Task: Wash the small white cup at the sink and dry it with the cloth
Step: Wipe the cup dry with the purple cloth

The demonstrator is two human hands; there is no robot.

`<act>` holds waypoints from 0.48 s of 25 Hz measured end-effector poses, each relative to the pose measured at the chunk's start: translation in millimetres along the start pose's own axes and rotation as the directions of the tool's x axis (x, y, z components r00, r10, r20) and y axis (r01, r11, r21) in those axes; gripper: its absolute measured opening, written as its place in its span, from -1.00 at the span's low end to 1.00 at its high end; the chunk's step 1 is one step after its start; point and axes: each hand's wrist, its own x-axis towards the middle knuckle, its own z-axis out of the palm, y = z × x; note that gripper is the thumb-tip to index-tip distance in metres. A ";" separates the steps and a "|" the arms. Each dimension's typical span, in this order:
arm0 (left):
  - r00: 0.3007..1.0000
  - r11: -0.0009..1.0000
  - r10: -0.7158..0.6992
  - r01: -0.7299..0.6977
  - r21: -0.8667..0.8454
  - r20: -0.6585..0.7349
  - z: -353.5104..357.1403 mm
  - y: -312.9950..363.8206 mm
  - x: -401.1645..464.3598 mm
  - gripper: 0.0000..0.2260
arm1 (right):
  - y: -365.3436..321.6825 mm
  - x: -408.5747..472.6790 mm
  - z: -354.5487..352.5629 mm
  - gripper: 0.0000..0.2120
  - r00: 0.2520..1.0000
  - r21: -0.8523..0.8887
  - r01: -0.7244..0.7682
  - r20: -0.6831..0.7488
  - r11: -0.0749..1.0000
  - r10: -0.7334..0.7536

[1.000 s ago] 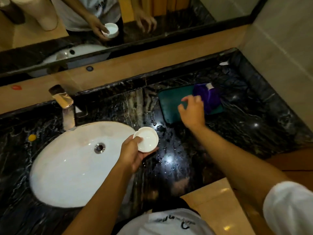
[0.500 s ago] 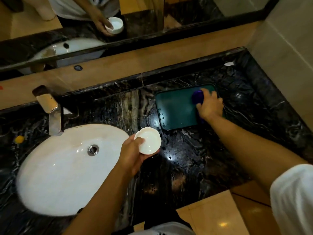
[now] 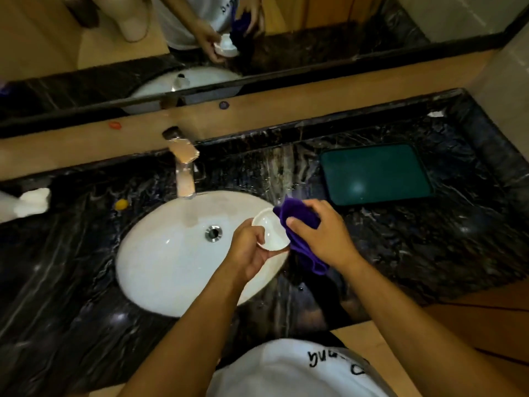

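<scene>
The small white cup (image 3: 270, 230) is tilted toward me over the right rim of the white oval sink (image 3: 171, 253). My left hand (image 3: 247, 249) grips it from the left and below. My right hand (image 3: 323, 234) holds a bunched purple cloth (image 3: 297, 222) against the cup's right edge, and part of the cloth hangs down below my wrist. The cloth covers the cup's right rim.
A metal faucet (image 3: 184, 167) stands behind the sink. A dark green tray (image 3: 375, 173) lies on the black marble counter (image 3: 429, 239) at right. A white object (image 3: 28, 203) sits at the far left, a small yellow thing (image 3: 120, 204) beside the basin. A mirror (image 3: 257, 38) runs along the back.
My right hand took the purple cloth off the green tray and brought it left to the cup. My left hand shifted the cup back over the sink's right rim.
</scene>
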 end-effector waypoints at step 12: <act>0.974 0.974 0.154 -0.122 0.193 -0.164 -64.0 9.6 -39.3 -0.56 | -64.2 -30.0 109.6 -0.68 0.981 -0.061 -0.196 -0.020 0.979 0.195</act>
